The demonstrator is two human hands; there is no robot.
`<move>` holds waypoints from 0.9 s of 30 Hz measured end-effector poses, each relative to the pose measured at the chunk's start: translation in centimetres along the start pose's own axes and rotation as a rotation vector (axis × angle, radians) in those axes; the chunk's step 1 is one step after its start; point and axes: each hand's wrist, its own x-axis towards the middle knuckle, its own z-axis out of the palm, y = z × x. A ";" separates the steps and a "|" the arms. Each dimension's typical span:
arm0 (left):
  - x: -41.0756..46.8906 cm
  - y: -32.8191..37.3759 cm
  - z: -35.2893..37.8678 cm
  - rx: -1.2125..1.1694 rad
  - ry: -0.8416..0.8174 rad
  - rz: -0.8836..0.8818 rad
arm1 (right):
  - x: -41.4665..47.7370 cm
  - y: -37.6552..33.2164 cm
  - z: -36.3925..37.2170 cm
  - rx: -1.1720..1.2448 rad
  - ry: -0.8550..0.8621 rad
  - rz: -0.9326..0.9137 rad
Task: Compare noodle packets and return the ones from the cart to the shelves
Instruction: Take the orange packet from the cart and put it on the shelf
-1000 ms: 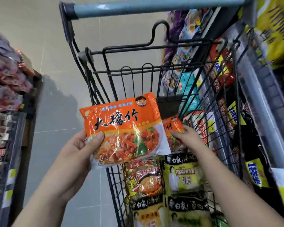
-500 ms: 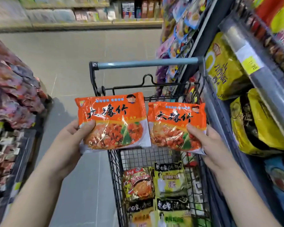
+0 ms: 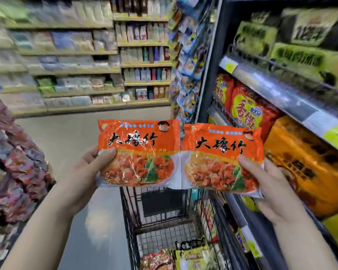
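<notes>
On the far left, a blurred stack of red and purple snack bags [image 3: 14,172] lines the aisle. The left hand [image 3: 86,172] grips the left orange noodle packet [image 3: 139,152] at its left edge, thumb across the front. Just beside it, edges touching or nearly so (hard to tell), the right orange noodle packet [image 3: 220,158] is clamped by the right hand [image 3: 269,188] at its right lower corner, thumb on the front. Both packets are held upright above the wire cart [image 3: 164,217], where more noodle packets [image 3: 191,254] lie at the near end. On the right, shelves [image 3: 281,90] carry red and orange multipacks [image 3: 304,168].
</notes>
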 end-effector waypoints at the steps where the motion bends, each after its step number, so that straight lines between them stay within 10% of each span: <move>1: -0.2 0.7 0.2 0.026 -0.037 0.020 | -1.1 -0.7 0.1 -0.005 0.022 -0.028; 27: -17.9 8.4 13.6 -0.102 -0.878 0.134 | -48.9 -7.8 3.1 -0.179 0.979 -0.431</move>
